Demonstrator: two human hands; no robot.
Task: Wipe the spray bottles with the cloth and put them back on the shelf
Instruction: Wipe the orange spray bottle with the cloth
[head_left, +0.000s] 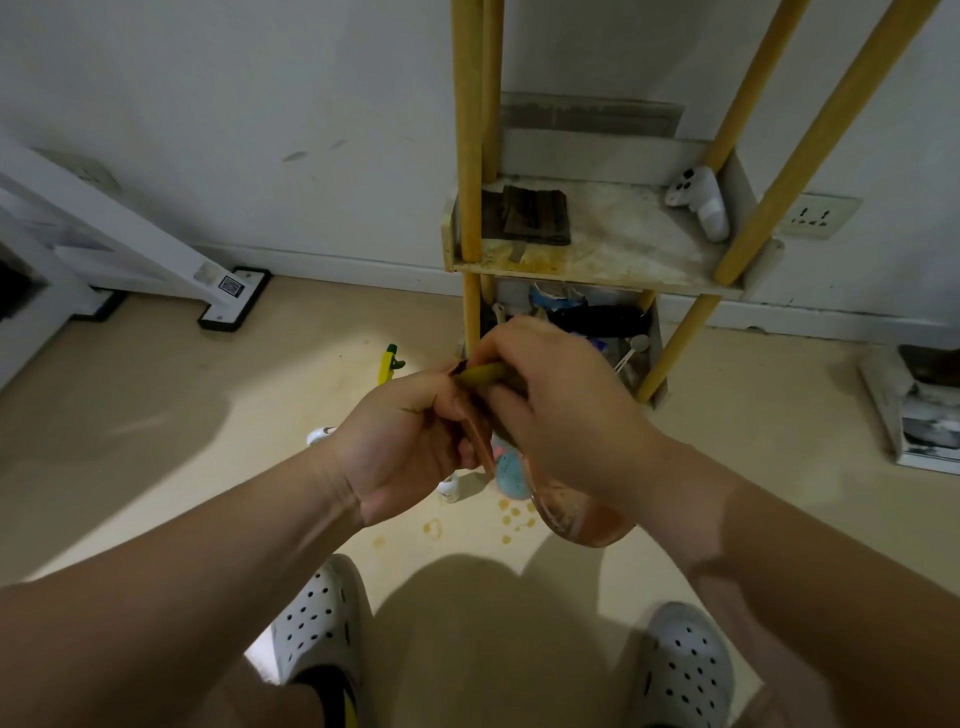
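Two-tier shelf (597, 249): yellow posts, against the wall ahead of me; a dark folded piece (527, 215) and a white thing (698, 200) lie on the upper tier.
Right hand (561, 410): my fingers curl over the top of the amber bottle (582, 519).
Left hand (410, 441): my fingers grip its neck, touching my right hand.
Amber bottle: held in the air before the shelf, base tilted toward me.
Floor bottles: a blue one (506, 473) under my hands, a yellow one (387, 364) further left.
Yellow-green bit (483, 374): between my fingers; nozzle or cloth, I cannot tell.
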